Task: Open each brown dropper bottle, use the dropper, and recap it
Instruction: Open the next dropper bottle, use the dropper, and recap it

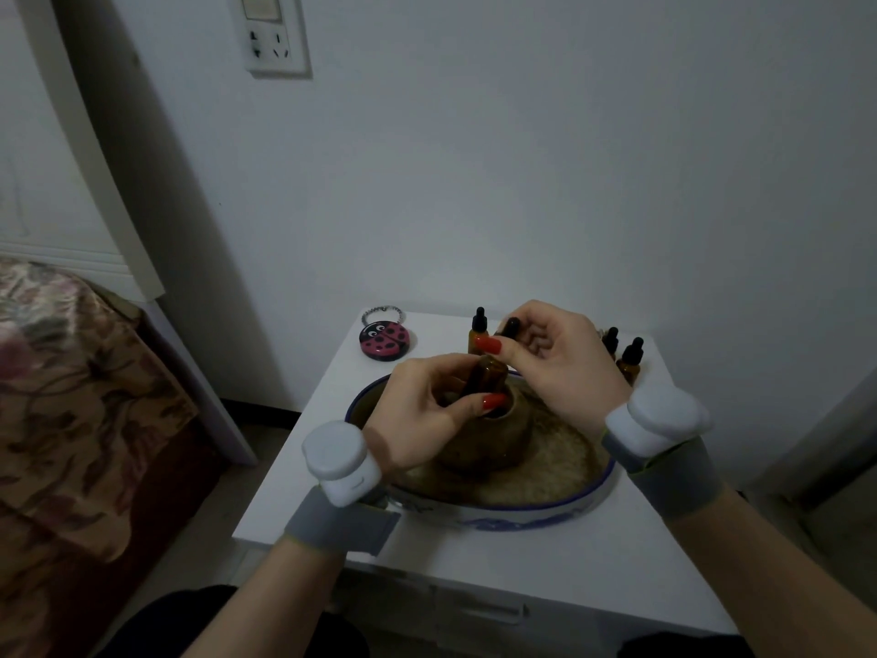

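Hands: your left hand grips the small brown glass dropper bottle over the brown clay pot in the blue-rimmed ceramic bowl; your right hand pinches its black rubber-bulb dropper cap at the neck. Whether the cap is seated or lifted is hidden by your fingers. Three capped brown bottles stand on the white counter: one at 12 o'clock, two at 2 o'clock. Which are done cannot be told.

Bare table near edge, bowl filling the middle, capped bottles along the back.
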{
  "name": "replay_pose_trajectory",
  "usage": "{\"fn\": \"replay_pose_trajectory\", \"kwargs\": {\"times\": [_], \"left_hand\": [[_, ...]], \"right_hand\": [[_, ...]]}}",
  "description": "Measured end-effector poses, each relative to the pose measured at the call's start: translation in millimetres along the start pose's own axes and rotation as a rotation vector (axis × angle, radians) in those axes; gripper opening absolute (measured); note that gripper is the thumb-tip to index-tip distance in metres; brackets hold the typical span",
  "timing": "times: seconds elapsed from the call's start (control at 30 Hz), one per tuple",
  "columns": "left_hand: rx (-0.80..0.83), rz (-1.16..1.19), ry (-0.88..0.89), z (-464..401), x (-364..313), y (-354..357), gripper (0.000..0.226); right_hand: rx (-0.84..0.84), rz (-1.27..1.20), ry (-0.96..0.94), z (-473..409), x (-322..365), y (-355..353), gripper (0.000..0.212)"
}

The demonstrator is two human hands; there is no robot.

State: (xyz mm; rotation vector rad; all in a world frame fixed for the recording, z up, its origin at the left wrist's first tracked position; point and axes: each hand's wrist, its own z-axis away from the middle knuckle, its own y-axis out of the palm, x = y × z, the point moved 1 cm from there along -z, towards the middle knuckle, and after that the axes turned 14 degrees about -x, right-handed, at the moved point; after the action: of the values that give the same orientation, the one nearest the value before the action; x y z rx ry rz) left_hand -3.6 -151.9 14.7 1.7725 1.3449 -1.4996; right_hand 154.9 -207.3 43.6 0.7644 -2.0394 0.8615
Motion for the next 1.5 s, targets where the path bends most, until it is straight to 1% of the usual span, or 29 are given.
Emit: {"fn": "replay_pose_trajectory", "kwargs": {"times": [0.17, 0.37, 0.5, 0.6, 0.67, 0.77, 0.83, 0.97, 1.0, 1.13, 1.2, 1.33, 1.4, 1.5], "left_hand": [[0.048, 0.059, -0.041, 0, 0, -1, 0.03], [0.075, 0.085, -0.038, -2, -3, -5, 0.035], [0.106, 0.066, -0.03, -2, -6, -8, 0.032], [0.083, -0.04, 0.004, -2, -5, -12, 0.031], [0.044, -0.114, 0.027, -2, -5, -12, 0.031], [-0.022, -0.218, 0.069, -2, -4, -12, 0.031], [-0.045, -0.262, 0.085, -1, -4, -12, 0.031], [-0.052, -0.231, 0.073, 0, -6, -10, 0.03], [-0.05, -0.218, 0.066, 0, -6, -9, 0.03], [-0.049, -0.218, 0.062, 0, -7, -10, 0.03], [-0.056, -0.216, 0.062, 0, -7, -11, 0.031], [-0.077, -0.214, 0.083, 0, -6, -9, 0.033], [-0.084, -0.226, 0.093, 0, -5, -9, 0.034], [-0.073, -0.228, 0.087, -2, -4, -9, 0.032]], "right_hand": [[0.056, -0.027, -0.01, 2, 2, -4, 0.023], [0.161, -0.116, -0.034, 1, 4, -8, 0.01], [0.224, -0.036, -0.088, 0, 7, -12, 0.011], [0.252, 0.045, -0.111, -1, 10, -16, 0.014], [0.232, 0.106, -0.126, -1, 12, -19, 0.016], [0.149, 0.175, -0.116, -2, 12, -19, 0.024], [0.136, 0.188, -0.098, -3, 12, -17, 0.023], [0.192, 0.218, -0.15, -4, 13, -20, 0.009], [0.213, 0.221, -0.167, -5, 14, -21, 0.009], [0.267, 0.157, -0.185, -6, 17, -23, 0.022], [0.237, 0.153, -0.171, -5, 18, -21, 0.023], [0.105, 0.214, -0.171, -3, 18, -17, 0.019], [0.104, 0.248, -0.186, -3, 17, -16, 0.014], [0.158, 0.247, -0.197, -5, 17, -19, 0.01]]}}
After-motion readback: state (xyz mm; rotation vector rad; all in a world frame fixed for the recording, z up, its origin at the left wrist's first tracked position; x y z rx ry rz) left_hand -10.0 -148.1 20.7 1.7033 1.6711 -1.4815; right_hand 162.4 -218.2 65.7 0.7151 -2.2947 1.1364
